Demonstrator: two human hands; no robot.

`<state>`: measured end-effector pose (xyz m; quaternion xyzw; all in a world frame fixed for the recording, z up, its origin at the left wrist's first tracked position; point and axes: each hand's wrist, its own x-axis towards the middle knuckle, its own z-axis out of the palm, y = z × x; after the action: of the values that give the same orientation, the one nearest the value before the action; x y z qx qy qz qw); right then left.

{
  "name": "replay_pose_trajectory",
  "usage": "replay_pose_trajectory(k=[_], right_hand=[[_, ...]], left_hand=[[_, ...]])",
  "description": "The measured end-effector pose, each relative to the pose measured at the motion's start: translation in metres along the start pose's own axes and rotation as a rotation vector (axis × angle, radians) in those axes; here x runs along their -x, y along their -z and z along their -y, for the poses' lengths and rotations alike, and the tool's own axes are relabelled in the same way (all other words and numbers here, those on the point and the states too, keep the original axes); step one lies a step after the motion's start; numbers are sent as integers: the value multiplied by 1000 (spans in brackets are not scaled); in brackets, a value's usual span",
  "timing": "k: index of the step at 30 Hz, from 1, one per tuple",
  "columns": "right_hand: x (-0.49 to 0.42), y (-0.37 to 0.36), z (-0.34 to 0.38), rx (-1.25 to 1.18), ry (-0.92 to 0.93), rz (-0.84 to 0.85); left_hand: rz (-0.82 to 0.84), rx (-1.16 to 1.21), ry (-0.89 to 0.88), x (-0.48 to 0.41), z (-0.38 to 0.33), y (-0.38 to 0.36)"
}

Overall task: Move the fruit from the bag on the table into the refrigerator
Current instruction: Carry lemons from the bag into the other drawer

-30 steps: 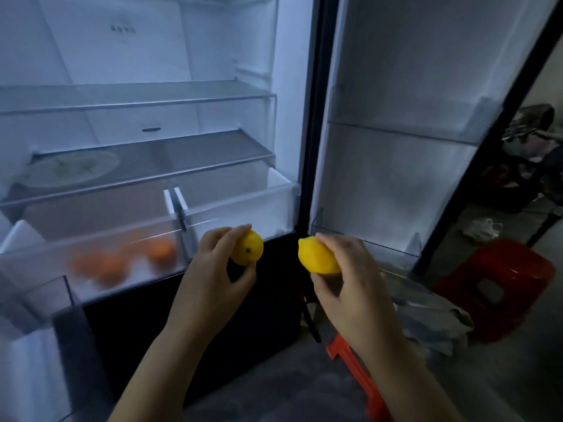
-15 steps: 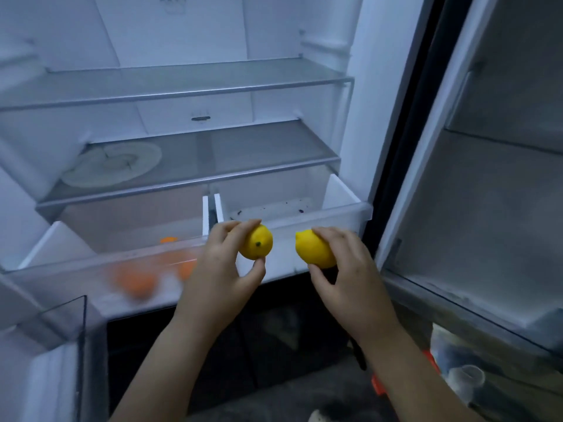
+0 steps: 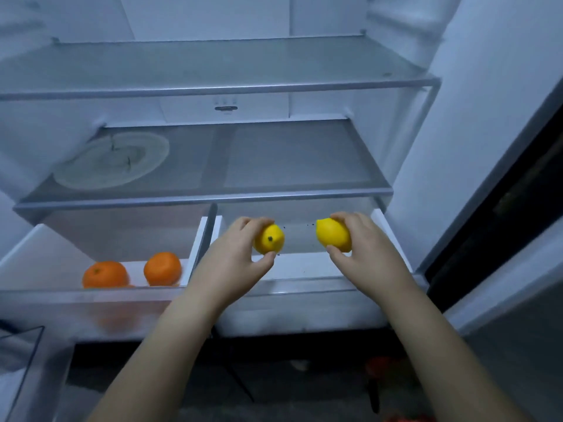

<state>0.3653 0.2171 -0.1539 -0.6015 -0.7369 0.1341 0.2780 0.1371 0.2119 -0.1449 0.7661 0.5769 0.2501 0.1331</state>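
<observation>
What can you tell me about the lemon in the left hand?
The left lemon is bright yellow, smooth and oval, with its dark stem spot facing the camera. The left hand pinches it, fingers over the top and thumb underneath. It is held over the open right drawer, apart from the right lemon; whether it touches the drawer floor cannot be told.

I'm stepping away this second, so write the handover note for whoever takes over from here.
Left hand: grip on one lemon, over the right crisper drawer.
Right hand: grip on a second lemon, over the same drawer.
Done: two oranges lie in the left crisper drawer.
Left: set both lemons down; the bag is out of view, so check it for more fruit.
</observation>
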Motion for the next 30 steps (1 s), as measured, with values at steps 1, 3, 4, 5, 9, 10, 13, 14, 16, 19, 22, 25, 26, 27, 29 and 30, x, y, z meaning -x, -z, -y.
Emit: replay_pose_trajectory(k=[1, 3, 4, 5, 9, 10, 13, 14, 16, 19, 22, 25, 26, 27, 29, 30], right_hand=[[-9, -3, -4, 27, -20, 56], [-27, -7, -8, 100, -73, 182], [-36, -10, -9, 137, -102, 245], [-45, -12, -11, 169, -126, 308], [-83, -32, -23, 221, -147, 496], [-91, -38, -27, 238, -152, 531], [-108, -57, -36, 401, -131, 639], [-112, -64, -39, 456, -128, 690], [-114, -77, -45, 496, -149, 802], [-111, -94, -55, 454, -198, 889], [-107, -105, -64, 391, -216, 845], [-106, -110, -69, 355, -232, 791], [-105, -111, -70, 348, -240, 784], [-105, -112, -71, 345, -244, 784], [-104, -113, -73, 361, -246, 802], [-103, -114, -73, 371, -249, 813]], left_hand=[[36, -9, 20, -7, 1, -3], [141, -46, 64, -25, 2, -9], [208, -87, 82, -35, 3, -11], [273, -140, 92, -45, 4, -14], [504, -272, 112, -86, 13, -34], [558, -285, 111, -94, 17, -41], [739, -323, 88, -113, 34, -61], [798, -327, 80, -118, 40, -67], [879, -325, 65, -124, 50, -81], [949, -308, 38, -126, 60, -100], [967, -286, 33, -123, 65, -113], [916, -268, 48, -120, 66, -118], [899, -266, 53, -119, 66, -120], [886, -268, 58, -118, 66, -121], [873, -279, 58, -116, 64, -122], [876, -284, 52, -115, 64, -122]])
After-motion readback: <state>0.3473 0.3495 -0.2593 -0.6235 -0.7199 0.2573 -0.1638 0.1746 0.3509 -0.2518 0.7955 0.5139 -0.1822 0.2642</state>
